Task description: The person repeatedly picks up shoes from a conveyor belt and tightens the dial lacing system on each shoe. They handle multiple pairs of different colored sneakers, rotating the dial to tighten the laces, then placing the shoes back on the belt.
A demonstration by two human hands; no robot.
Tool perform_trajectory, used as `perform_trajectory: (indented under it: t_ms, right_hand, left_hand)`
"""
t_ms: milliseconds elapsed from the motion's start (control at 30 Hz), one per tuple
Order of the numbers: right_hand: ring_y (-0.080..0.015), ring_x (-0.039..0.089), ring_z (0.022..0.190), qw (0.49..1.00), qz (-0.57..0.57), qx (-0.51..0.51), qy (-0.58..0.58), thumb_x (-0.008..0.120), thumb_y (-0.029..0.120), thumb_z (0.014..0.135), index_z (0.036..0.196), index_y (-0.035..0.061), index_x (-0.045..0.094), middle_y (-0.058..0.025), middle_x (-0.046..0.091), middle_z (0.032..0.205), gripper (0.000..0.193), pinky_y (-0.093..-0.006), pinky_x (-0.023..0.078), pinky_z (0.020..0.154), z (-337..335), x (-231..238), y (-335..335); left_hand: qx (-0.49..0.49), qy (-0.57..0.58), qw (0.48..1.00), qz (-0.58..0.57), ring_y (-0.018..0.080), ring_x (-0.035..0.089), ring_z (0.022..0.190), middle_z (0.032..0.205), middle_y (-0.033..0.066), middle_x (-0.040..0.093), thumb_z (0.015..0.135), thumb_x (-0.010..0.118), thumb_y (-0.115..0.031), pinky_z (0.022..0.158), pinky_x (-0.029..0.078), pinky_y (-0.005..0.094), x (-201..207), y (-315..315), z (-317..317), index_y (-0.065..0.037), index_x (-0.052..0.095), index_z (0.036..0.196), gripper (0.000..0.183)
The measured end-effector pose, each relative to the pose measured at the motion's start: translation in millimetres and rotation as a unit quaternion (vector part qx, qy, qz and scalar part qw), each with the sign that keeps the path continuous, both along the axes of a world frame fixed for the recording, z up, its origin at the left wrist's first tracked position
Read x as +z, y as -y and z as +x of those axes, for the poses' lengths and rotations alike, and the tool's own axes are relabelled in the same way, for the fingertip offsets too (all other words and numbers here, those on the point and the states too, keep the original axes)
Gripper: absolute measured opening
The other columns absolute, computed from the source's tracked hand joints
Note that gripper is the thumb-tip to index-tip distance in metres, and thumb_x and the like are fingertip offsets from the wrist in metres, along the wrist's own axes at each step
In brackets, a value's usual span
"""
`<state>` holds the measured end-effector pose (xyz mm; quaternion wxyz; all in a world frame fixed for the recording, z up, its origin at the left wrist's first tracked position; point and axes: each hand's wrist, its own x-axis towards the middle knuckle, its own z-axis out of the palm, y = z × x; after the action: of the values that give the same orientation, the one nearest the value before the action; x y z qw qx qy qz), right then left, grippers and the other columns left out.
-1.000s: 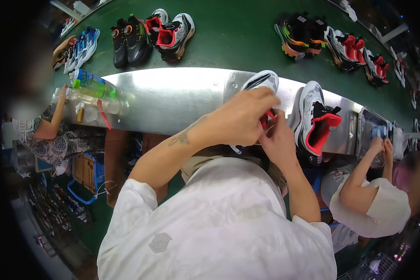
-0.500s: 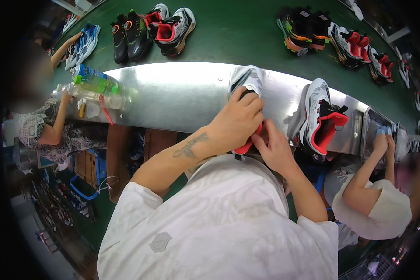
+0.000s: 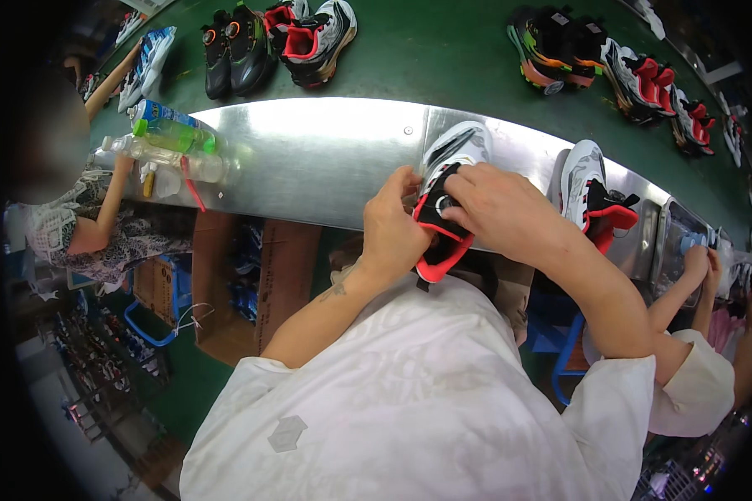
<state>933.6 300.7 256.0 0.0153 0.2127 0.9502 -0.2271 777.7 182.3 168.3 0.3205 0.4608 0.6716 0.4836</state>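
A sneaker with a white and grey patterned toe, black tongue and red lining sits at the metal bench's near edge, its toe pointing away from me. My left hand grips the left side of its collar, the thumb at the opening. From the right, my right hand reaches over the shoe, its fingers bent onto the black tongue and lacing area beside a small white loop. What lies under those fingertips is partly hidden. A similar sneaker stands to the right, behind my right forearm.
Several shoes, such as black sneakers and a red-lined pair, stand on the green surface beyond the metal bench. Plastic bottles lie at the left. People work on both sides. A cardboard box is below the bench.
My left hand has moved from the laces back to the collar's left side. My right hand has gone from the heel opening forward onto the tongue. The sneaker's opening now shows more.
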Motion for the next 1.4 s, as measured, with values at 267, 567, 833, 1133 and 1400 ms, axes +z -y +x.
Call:
perform_trajectory:
  t_ms: [267,567,833,1133,1400]
  right_hand:
    - [-0.0374,0.070,0.082,0.987,0.113,0.036,-0.112,0.070,0.039,0.101,0.092,0.0038,0.067,-0.0153,0.069,0.084,0.036,-0.0495,0.054,0.070,7.1,-15.8,-0.2]
    - [-0.0365,0.071,0.082,0.994,0.061,-0.031,-0.080,0.072,0.035,0.099,0.092,0.0018,0.067,-0.0160,0.071,0.085,0.034,-0.0489,0.056,0.068,6.5,-10.0,7.9]
    - [-0.0372,0.073,0.077,0.981,0.115,0.010,-0.158,0.068,0.042,0.101,0.085,0.0031,0.071,-0.0155,0.073,0.080,0.042,-0.0496,0.056,0.068,4.2,-11.6,0.1]
    - [-0.0347,0.072,0.089,0.997,0.020,-0.045,-0.065,0.072,0.039,0.097,0.098,0.0043,0.072,-0.0139,0.074,0.091,0.035,-0.0483,0.058,0.076,9.5,-18.5,2.5]
    - [-0.0367,0.072,0.087,0.995,0.027,-0.061,-0.076,0.072,0.039,0.097,0.096,0.0034,0.070,-0.0172,0.074,0.088,0.036,-0.0480,0.058,0.074,8.0,-15.3,7.7]
  left_hand:
    - [-0.045,-0.083,0.995,0.039,0.0432,0.074,0.100,0.117,0.0217,0.074,0.079,0.078,0.000,0.085,0.061,0.0446,-5.4,-4.4,-5.3,0.003,0.071,0.124,0.045]
    - [-0.052,-0.139,0.988,0.042,0.0457,0.072,0.100,0.121,0.0225,0.071,0.080,0.075,0.000,0.085,0.060,0.0480,-5.3,-4.4,-6.1,0.003,0.071,0.125,0.045]
    - [-0.057,-0.138,0.988,0.039,0.0473,0.072,0.102,0.124,0.0245,0.071,0.076,0.075,0.004,0.087,0.060,0.0475,-6.2,-3.8,-6.1,0.006,0.069,0.129,0.053]
    - [-0.063,-0.148,0.986,0.038,0.0451,0.073,0.102,0.124,0.0235,0.071,0.076,0.076,0.004,0.087,0.061,0.0469,-6.6,-5.9,-5.1,0.005,0.070,0.128,0.053]
    - [-0.068,-0.152,0.985,0.035,0.0413,0.075,0.101,0.125,0.0206,0.072,0.073,0.081,0.006,0.086,0.062,0.0445,-2.2,-4.0,-3.3,0.003,0.071,0.129,0.057]
